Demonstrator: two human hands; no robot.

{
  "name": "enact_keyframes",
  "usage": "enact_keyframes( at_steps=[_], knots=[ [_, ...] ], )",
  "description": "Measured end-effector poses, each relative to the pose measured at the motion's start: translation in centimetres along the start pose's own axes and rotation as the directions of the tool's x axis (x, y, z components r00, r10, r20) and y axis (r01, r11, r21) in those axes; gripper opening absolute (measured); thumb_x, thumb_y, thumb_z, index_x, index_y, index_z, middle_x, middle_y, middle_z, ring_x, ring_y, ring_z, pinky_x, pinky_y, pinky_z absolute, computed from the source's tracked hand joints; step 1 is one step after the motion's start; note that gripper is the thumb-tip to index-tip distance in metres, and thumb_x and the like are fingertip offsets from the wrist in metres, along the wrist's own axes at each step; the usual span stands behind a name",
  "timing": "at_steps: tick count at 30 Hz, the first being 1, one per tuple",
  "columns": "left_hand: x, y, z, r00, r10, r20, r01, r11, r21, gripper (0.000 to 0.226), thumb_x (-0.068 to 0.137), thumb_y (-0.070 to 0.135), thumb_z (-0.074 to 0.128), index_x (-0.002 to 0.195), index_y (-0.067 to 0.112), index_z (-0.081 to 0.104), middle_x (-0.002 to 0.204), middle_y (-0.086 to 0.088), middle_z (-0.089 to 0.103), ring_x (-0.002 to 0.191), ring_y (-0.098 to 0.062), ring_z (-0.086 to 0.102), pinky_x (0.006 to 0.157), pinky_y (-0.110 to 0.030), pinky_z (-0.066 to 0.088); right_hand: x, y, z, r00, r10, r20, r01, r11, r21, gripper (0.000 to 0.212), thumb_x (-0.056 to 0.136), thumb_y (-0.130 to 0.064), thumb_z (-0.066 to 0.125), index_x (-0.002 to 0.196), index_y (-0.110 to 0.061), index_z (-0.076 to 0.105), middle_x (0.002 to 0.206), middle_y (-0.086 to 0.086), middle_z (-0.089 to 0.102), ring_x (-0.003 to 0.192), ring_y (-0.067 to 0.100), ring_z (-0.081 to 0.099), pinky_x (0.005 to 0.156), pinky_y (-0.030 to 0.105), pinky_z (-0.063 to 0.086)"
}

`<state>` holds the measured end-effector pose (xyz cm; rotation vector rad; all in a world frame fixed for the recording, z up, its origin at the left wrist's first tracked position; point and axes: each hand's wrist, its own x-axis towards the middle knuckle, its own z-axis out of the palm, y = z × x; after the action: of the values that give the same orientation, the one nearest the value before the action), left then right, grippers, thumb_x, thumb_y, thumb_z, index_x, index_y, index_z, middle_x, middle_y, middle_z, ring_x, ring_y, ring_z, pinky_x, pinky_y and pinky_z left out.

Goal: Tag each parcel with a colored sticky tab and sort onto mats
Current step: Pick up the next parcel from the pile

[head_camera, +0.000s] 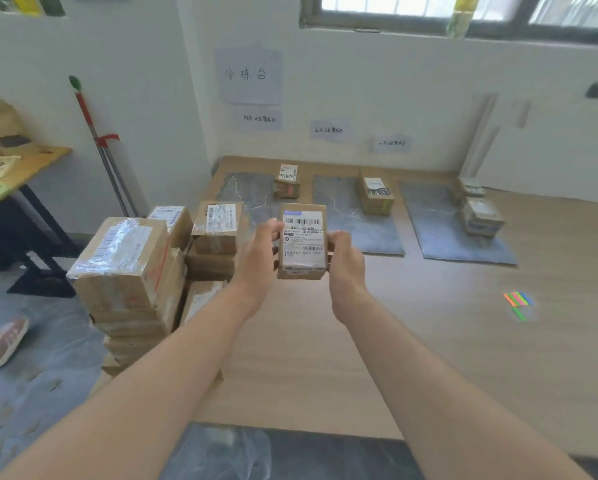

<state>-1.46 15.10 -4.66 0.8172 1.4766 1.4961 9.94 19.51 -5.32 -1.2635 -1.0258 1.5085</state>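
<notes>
A small cardboard parcel (pixel 302 242) with a white shipping label is held up above the wooden table (pixel 411 341), label facing me. My left hand (pixel 259 251) grips its left side and my right hand (pixel 346 258) grips its right side. Three grey mats lie at the back: the left mat (pixel 245 192) bears one parcel (pixel 287 181), the middle mat (pixel 356 220) bears one parcel (pixel 375 195), the right mat (pixel 442 230) bears a stack of parcels (pixel 477 209). A pad of colored sticky tabs (pixel 519 301) lies on the table at the right.
Stacks of taped parcels (pixel 131 271) crowd the table's left edge. A mop (pixel 100 143) leans against the wall at the left, beside another table (pixel 17 171). Paper signs (pixel 249 74) hang on the wall behind the mats. A shoe (pixel 5 339) is on the floor at the left.
</notes>
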Motion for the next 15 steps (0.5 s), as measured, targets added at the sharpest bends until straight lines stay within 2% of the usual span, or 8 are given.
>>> enact_keyframes(
  at_steps=[3, 5, 8, 15],
  knots=[
    [0.1, 0.6, 3.1, 1.000, -0.013, 0.011, 0.013, 1.000, -0.024, 0.037, 0.103, 0.042, 0.038, 0.100, 0.025, 0.070, 0.099, 0.006, 0.077, 0.103, -0.017, 0.070, 0.098, -0.042, 0.053, 0.8, -1.0, -2.7, 0.998, -0.023, -0.051, 0.023, 1.000, 0.003, 0.039, 0.100, -0.026, 0.038, 0.100, -0.004, 0.070, 0.093, 0.005, 0.077, 0.059, 0.003, 0.064, 0.044, 0.009, 0.042],
    [0.1, 0.7, 5.3, 0.999, -0.015, 0.028, 0.016, 0.999, -0.045, 0.036, 0.104, 0.039, 0.038, 0.100, 0.022, 0.070, 0.105, 0.003, 0.075, 0.105, -0.019, 0.070, 0.099, -0.043, 0.053, 1.2, -1.6, -4.8, 0.997, -0.028, -0.077, 0.029, 1.000, 0.003, 0.039, 0.100, -0.026, 0.038, 0.106, -0.005, 0.070, 0.097, 0.004, 0.076, 0.066, 0.005, 0.065, 0.045, 0.008, 0.041],
    [0.2, 0.7, 8.8, 0.998, -0.014, 0.062, 0.016, 0.999, -0.039, 0.039, 0.105, 0.041, 0.036, 0.104, 0.021, 0.068, 0.113, 0.000, 0.072, 0.104, -0.018, 0.068, 0.098, -0.039, 0.052, 2.0, -2.6, -8.3, 0.995, -0.046, -0.088, 0.047, 0.999, 0.012, 0.038, 0.101, -0.025, 0.037, 0.105, -0.007, 0.071, 0.090, -0.002, 0.075, 0.064, -0.001, 0.066, 0.045, 0.006, 0.040],
    [0.3, -0.2, 17.9, 0.999, -0.012, 0.045, 0.013, 1.000, -0.020, 0.049, 0.102, 0.047, 0.034, 0.118, 0.015, 0.068, 0.116, -0.001, 0.072, 0.108, -0.021, 0.069, 0.093, -0.037, 0.054, 4.7, -5.2, -17.0, 0.997, -0.052, -0.062, 0.052, 0.999, -0.016, 0.037, 0.100, -0.029, 0.037, 0.106, -0.010, 0.069, 0.097, 0.000, 0.075, 0.081, 0.013, 0.066, 0.061, 0.021, 0.043]
  ],
)
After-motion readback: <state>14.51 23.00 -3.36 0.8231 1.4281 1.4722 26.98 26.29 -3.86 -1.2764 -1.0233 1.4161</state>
